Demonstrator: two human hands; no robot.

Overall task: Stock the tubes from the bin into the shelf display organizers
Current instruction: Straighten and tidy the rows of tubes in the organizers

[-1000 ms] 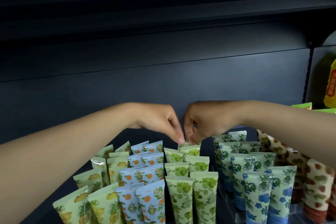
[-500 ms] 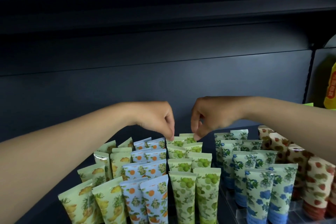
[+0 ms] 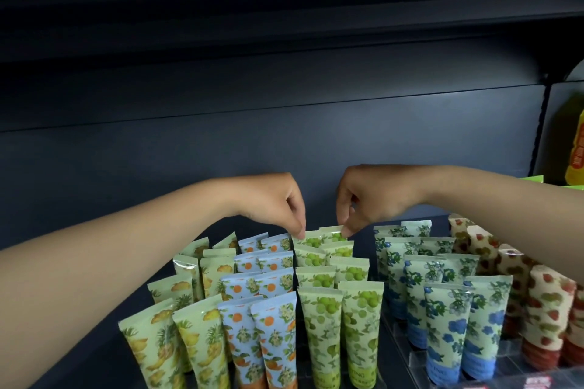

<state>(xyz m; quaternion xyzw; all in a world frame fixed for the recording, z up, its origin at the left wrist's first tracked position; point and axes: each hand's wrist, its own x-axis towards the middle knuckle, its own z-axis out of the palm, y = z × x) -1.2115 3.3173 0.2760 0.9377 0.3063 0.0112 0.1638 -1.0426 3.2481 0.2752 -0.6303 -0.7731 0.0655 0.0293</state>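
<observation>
Rows of printed tubes stand upright, crimped ends up, across the lower half of the frame. From left to right: pineapple-print tubes [image 3: 202,335], orange-blossom tubes [image 3: 268,325], green-grape tubes [image 3: 341,312], blue-flower tubes [image 3: 442,309] and strawberry-print tubes [image 3: 543,303]. Each kind runs back in paired columns. The clear display organizers [image 3: 404,347] show at lower right, beneath the blue-flower tubes.

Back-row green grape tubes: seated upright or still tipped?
Upright. Both back-row green grape tubes stand crimp-up; left hand and right hand pinch their tops.
</observation>
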